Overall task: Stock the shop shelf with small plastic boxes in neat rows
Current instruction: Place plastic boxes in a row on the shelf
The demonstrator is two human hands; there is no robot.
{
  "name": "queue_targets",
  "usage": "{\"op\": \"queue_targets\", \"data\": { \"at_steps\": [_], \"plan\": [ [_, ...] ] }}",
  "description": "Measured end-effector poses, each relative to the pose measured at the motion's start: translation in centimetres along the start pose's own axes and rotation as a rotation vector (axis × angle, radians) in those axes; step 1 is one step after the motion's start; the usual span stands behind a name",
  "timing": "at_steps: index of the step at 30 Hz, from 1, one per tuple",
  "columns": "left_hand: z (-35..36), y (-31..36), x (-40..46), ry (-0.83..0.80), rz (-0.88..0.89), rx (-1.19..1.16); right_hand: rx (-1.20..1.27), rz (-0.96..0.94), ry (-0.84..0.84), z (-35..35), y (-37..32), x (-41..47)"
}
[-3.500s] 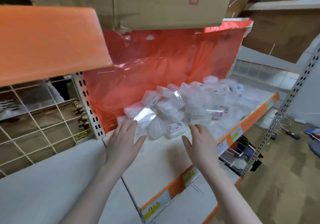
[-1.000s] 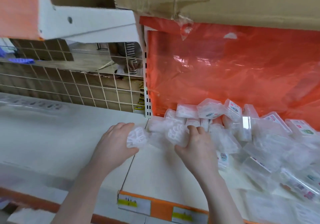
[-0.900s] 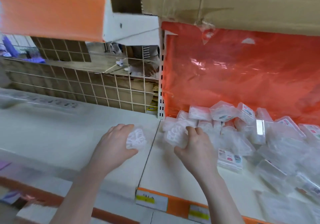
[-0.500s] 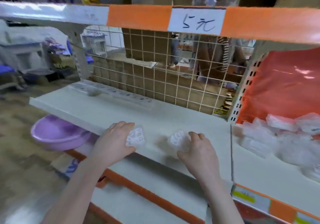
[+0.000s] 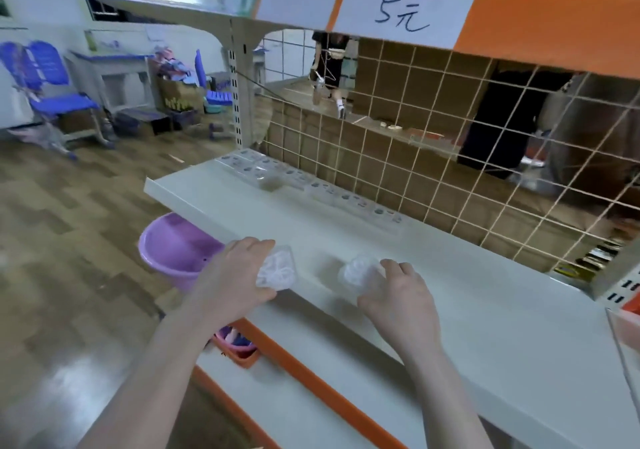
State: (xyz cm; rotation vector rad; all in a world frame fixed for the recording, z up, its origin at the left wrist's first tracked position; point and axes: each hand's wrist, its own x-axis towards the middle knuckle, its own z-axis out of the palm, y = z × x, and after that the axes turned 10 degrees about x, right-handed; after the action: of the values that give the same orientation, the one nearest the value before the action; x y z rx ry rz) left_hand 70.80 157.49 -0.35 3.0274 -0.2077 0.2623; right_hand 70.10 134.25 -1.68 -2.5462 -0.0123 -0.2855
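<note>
the shelf [image 5: 450, 292] is pale grey-white with an orange edge strip [image 5: 311, 379], the boxes [image 5: 277, 272] clear with white contents, the basin [image 5: 173, 251] lilac, the chair [image 5: 52, 91] blue, the wire grid [image 5: 415, 143] cream squares.

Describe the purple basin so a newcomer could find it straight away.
Start at the white shelf under the 5元 price sign. Below its left front corner, near the floor, sits the purple basin: the only round, lilac tub there, left of the left hand.
</note>
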Motion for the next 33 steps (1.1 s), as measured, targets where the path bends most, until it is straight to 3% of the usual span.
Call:
{"op": "queue_targets", "data": {
  "at_steps": [11,19,33],
  "plan": [
    [1.4,-9.8,11.3,-0.061,-0.06,0.04,-0.028,-0.032,-0.18,8.4,-5.7,13.9],
    [2.4,-14.4,16.0,-0.148,-0.061,-0.049,-0.156,-0.042,-0.252,12.1,-8.9,18.4],
    [3.8,-21.9,22.9,-0.264,0.201,-0.191,-0.154,0.2,-0.247,15.8,-13.4,21.1]
  ]
}}
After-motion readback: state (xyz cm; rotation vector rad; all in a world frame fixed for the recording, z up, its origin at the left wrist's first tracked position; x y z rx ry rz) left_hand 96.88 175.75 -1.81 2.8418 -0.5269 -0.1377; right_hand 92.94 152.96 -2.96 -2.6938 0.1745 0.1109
